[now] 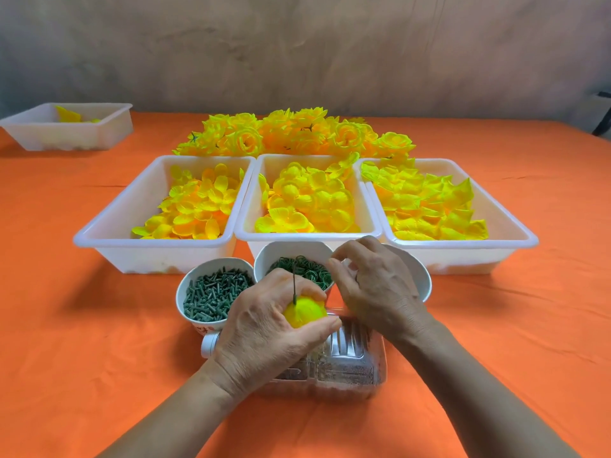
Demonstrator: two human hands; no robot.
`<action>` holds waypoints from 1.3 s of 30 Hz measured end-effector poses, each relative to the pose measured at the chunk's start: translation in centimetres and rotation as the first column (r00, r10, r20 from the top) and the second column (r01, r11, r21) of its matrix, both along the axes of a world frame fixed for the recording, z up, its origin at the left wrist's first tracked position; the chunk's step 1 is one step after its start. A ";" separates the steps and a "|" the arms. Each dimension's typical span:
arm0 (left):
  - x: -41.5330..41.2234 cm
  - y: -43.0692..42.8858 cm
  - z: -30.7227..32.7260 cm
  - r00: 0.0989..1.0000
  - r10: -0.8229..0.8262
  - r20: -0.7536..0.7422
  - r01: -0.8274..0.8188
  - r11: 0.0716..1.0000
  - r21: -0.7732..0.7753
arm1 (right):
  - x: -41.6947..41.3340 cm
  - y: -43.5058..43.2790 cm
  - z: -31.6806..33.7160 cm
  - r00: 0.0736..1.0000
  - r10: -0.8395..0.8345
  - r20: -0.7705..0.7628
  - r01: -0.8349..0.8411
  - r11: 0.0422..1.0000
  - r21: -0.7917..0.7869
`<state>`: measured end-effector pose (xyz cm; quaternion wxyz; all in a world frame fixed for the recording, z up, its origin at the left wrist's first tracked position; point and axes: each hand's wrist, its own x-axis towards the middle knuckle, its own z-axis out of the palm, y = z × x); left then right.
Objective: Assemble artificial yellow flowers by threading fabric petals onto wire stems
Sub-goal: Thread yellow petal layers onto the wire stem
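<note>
My left hand [264, 335] grips a yellow fabric bud [304, 312] low in the middle, and a thin green wire stem [293, 282] sticks up out of it. My right hand [377, 289] hovers just right of it, over a white bowl [421, 276], with thumb and fingers curled together; whether they pinch anything is hidden. Three white trays hold loose yellow petals: left [109, 223], middle [246, 213] and right [509, 223]. A pile of finished yellow flowers [297, 130] lies behind the trays.
A white bowl of green rings [284, 251] and a bowl of green pegs [181, 292] stand in front of the trays. A clear plastic container [347, 365] lies on its side under my hands. Another white tray [66, 133] sits far left on the orange cloth [99, 358].
</note>
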<state>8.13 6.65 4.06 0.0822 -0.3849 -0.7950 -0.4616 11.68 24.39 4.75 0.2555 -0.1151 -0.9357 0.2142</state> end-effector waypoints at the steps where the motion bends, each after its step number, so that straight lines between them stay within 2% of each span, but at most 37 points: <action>1: -0.1 0.0 0.0 1.000 0.002 0.009 -0.002 1.000 0.002 | -0.2 0.8 0.4 0.999 -0.028 -0.031 0.027 0.999 -0.031; 3: -0.2 0.0 0.0 1.000 0.000 0.026 0.000 1.000 0.003 | -0.9 3.3 1.4 0.992 -0.097 -0.076 0.091 0.993 -0.079; 5: -0.2 0.0 0.0 0.999 -0.004 0.032 0.004 1.000 0.006 | -1.9 6.7 2.2 0.978 -0.200 -0.061 0.196 0.978 -0.065; 8: -0.1 0.0 0.1 0.999 -0.019 0.038 0.018 1.000 0.013 | -3.0 11.9 2.7 0.921 -0.385 0.050 0.387 0.921 -0.032; 11: -0.1 0.0 0.2 0.999 -0.017 0.049 0.017 1.000 0.013 | -3.9 15.4 2.6 0.837 -0.500 0.221 0.516 0.856 -0.015; 14: -0.1 -0.1 0.3 0.998 -0.019 0.063 0.018 1.000 0.013 | -4.6 16.5 2.0 0.761 -0.521 0.388 0.551 0.834 0.040; 18: 0.0 -0.1 0.4 0.998 -0.021 0.067 0.021 1.000 0.002 | -5.1 16.5 1.6 0.712 -0.531 0.460 0.559 0.825 0.087; 23: 0.0 -0.1 0.4 0.998 -0.013 0.064 0.014 1.000 -0.007 | -5.1 16.4 1.6 0.693 -0.548 0.468 0.591 0.804 0.067; 29: 0.0 -0.1 0.6 0.997 -0.019 0.069 0.019 1.000 -0.001 | -4.8 16.1 1.6 0.756 -0.534 0.379 0.547 0.833 0.082; 34: 0.0 -0.1 0.6 0.998 -0.021 0.065 0.022 1.000 -0.007 | -4.5 15.7 1.9 0.769 -0.499 0.401 0.531 0.847 0.035; 36: -0.1 -0.1 0.8 0.997 -0.027 0.068 0.027 1.000 -0.009 | -4.7 15.9 2.2 0.793 -0.487 0.366 0.520 0.854 0.008; 39: -0.1 -0.1 1.0 0.995 -0.054 0.079 0.055 0.998 -0.013 | -5.8 16.9 2.6 0.817 -0.509 0.271 0.499 0.860 0.109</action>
